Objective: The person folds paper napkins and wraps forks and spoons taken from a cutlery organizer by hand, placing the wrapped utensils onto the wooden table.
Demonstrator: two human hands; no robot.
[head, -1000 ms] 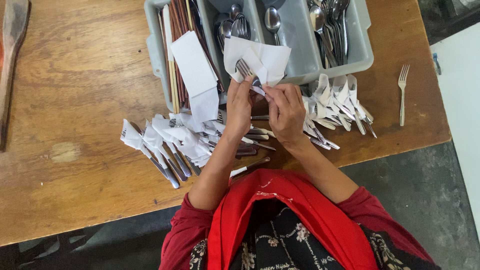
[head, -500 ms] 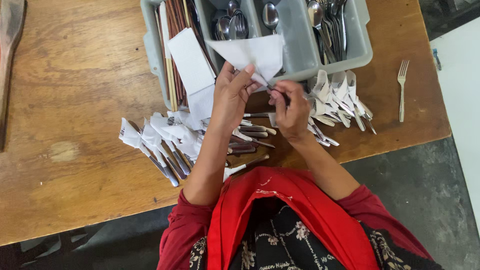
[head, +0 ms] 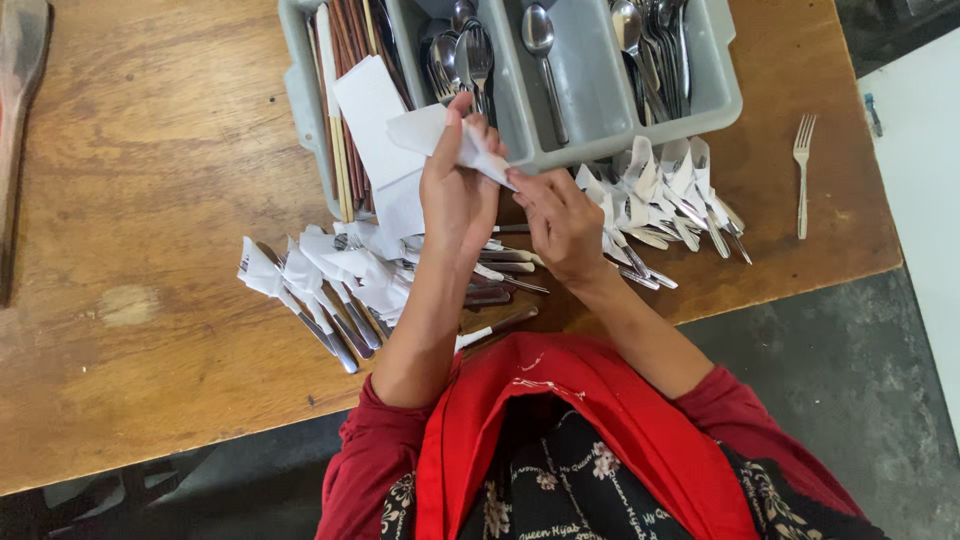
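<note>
- Since a moment before, the white napkin (head: 440,135) had been folded from a broad open sheet into a narrow roll, shifted leftward.
- Left hand (head: 455,195) had its fingers closed round the roll; right hand (head: 560,222) pinched its lower tip, long axis slanting between them.
- Behind, the grey cutlery tray (head: 722,95) held spoons, forks and chopsticks; wrapped bundles (head: 320,275) lay on the worktop (head: 150,200).

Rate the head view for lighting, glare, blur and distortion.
Head view: even, soft daylight, with faint shadows under the grey cutlery tray; small glints on the spoons, nothing blown out; left hand and right hand slightly soft around the white napkin; the wooden table edge bows slightly.
</note>
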